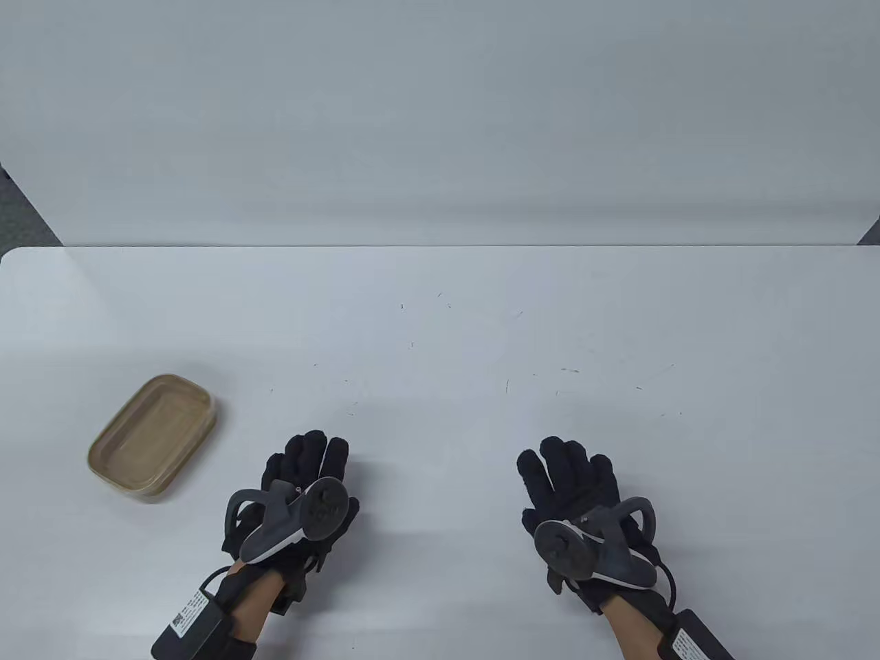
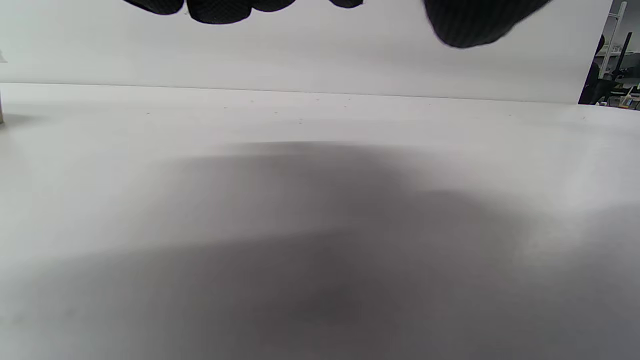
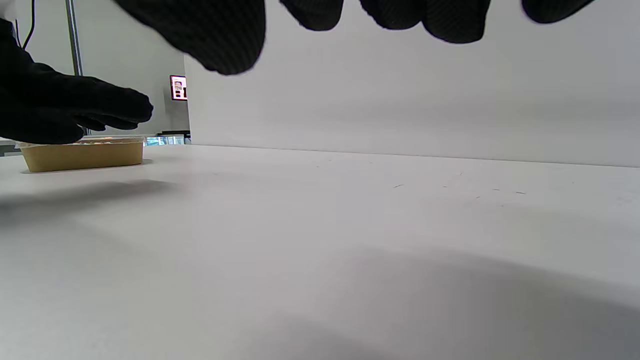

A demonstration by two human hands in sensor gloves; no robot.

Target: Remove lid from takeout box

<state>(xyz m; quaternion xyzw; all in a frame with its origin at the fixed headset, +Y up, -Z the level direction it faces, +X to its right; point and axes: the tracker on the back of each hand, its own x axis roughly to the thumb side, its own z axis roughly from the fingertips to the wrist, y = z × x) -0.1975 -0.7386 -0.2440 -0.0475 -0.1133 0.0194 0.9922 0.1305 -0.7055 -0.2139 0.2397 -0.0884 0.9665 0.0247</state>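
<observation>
A tan rectangular takeout box [image 1: 152,435] with a clear lid on it sits on the white table at the left. It also shows in the right wrist view [image 3: 82,154], low and far left. My left hand [image 1: 307,462] hovers palm down, fingers spread, empty, to the right of the box and apart from it. My right hand [image 1: 560,467] hovers palm down, fingers spread, empty, at the right front. Only fingertips [image 2: 217,10] show in the left wrist view, and fingertips [image 3: 450,20] hang in at the top of the right wrist view.
The white table [image 1: 440,330] has small dark scratches in its middle. A white wall panel [image 1: 440,117] stands behind the far edge.
</observation>
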